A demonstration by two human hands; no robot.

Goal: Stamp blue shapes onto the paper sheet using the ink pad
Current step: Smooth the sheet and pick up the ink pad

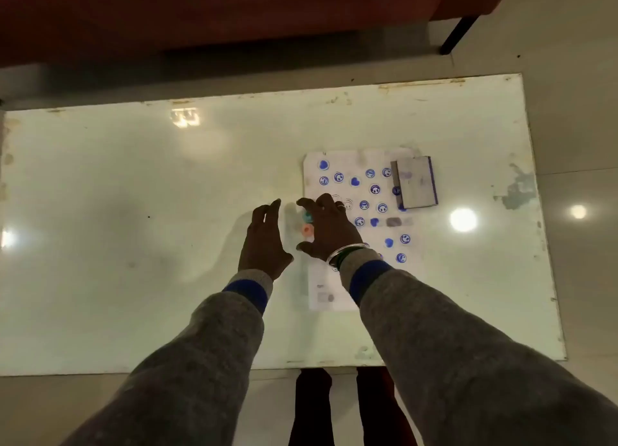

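A white paper sheet (384,271) lies right of the table's middle, covered with several blue stamped hearts and round faces. The grey ink pad (416,186) rests on the sheet's far right corner. Two small round stamps, one teal (306,216) and one orange (306,230), sit at the sheet's left edge. My right hand (329,230) hovers over them with fingers spread, partly hiding them. My left hand (266,241) is open just left of the stamps, fingers apart, holding nothing.
The glossy white table (133,211) reflects several ceiling lights. A red sofa (234,11) stands beyond the far edge. Worn patches mark the table's right side (518,191). My legs show under the near edge.
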